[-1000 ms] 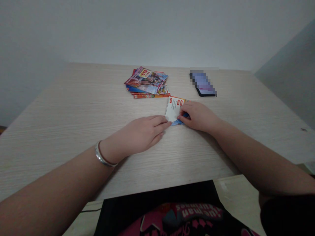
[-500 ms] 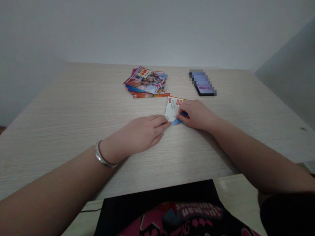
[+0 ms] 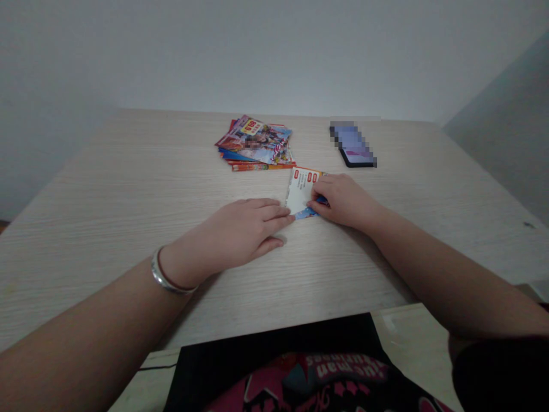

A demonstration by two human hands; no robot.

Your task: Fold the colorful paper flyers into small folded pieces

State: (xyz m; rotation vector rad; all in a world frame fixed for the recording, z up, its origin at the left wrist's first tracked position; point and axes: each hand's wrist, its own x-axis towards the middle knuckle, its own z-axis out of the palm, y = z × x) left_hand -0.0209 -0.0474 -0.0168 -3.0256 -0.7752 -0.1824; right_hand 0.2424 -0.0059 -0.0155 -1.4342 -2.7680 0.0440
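Note:
A small folded leaflet [image 3: 299,194], white with red labels and a blue, picture-printed strip along its near edge, lies on the table between my hands. My right hand [image 3: 343,200] is closed on its right side, fingers curled and thumb pressed down on it. My left hand [image 3: 244,232] rests palm down at the lower left corner, with fingers stretched out and the thumb apart. Its fingertips touch or nearly touch the leaflet's edge. The right hand's fingers hide the leaflet's right part.
Behind the leaflet lies a stack of colourful printed leaflets [image 3: 257,143]. A phone [image 3: 355,146], partly pixelated, lies at the back right. The pale wood-grain table [image 3: 128,189] meets a wall at its far edge. A black panel [image 3: 274,335] is in front of my body.
My left hand has slid slightly left, and its thumb has spread away from the fingers. More of the leaflet's left edge shows. My right hand stays in place.

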